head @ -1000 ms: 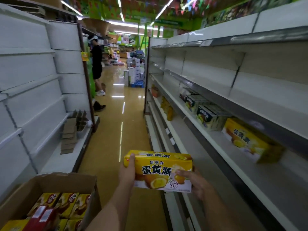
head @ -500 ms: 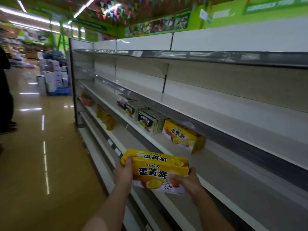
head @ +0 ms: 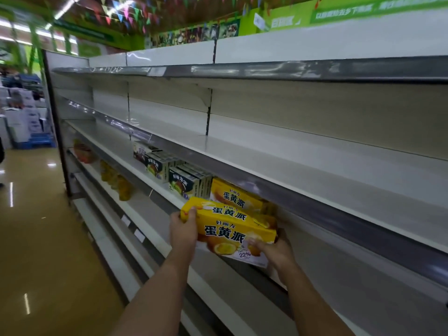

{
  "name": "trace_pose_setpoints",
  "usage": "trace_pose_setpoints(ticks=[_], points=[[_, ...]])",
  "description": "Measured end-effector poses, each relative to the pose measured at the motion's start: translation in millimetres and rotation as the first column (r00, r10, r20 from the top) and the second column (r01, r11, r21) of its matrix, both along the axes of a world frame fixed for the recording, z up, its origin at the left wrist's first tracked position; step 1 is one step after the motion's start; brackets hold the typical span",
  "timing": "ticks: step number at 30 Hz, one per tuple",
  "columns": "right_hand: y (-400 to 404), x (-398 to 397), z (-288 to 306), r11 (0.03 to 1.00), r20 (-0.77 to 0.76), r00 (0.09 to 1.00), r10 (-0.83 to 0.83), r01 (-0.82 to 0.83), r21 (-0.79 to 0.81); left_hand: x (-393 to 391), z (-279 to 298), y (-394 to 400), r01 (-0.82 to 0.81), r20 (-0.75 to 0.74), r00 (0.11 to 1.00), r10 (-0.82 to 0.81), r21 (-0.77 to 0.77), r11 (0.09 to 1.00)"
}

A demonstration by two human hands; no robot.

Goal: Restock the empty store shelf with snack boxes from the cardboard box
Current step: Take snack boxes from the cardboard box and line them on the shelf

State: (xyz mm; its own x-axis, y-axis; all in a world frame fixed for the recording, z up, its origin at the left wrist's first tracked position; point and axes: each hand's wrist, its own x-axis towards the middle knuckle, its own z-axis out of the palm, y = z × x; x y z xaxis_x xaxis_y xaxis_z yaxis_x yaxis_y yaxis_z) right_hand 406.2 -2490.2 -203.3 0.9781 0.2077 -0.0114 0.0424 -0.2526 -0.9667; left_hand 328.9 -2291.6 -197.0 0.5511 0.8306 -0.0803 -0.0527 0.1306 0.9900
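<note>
I grip the yellow box [head: 232,232] with my left hand [head: 183,230] and right hand [head: 275,249]; entering tilted, it risks displacing the shelved yellow box [head: 238,197].

dim, greenish store light from ceiling tubes [head: 65,10] upper left, glare streaks on the floor [head: 26,303], shelf rails [head: 291,71] bowed by wide-angle distortion, far aisle soft and blurred.
</note>
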Motion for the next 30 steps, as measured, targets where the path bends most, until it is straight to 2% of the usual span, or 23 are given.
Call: trace_pose_setpoints(ticks=[3, 8, 13, 21, 25, 30], points=[[2.7, 9.3, -5.3, 1.000, -0.011, 1.000, -0.024, 0.024, 0.003, 17.8, 2.5, 3.6, 0.016, 0.004, 1.000, -0.016, 0.024, 1.000], [9.3, 25.6, -6.8, 0.994, -0.011, 0.998, -0.068, 0.067, -0.087, 44.4, -3.6, 15.6, 0.086, 0.003, 0.996, -0.086, -0.004, 0.996], [31.7, 36.5, 0.1, 0.991, -0.028, 0.993, -0.116, 0.114, -0.076, 75.5, -5.2, 45.4, 0.174, -0.007, 0.985, -0.174, 0.039, 0.984], [78.6, 65.5, -18.4, 0.960, -0.060, 0.961, -0.269, 0.263, -0.093, 117.9, -7.9, 97.2, 0.422, -0.042, 0.907, -0.420, 0.092, 0.902], [93.7, 61.7, -15.1, 0.934, -0.056, 0.937, -0.346, 0.338, -0.118, 139.9, -20.7, 112.1, 0.511, 0.037, 0.857, -0.513, 0.049, 0.858], [107.8, 65.7, -23.0, 0.898, -0.053, 0.900, -0.432, 0.425, -0.113, 160.2, -30.0, 119.6, 0.554, 0.053, 0.832, -0.553, -0.009, 0.833]])
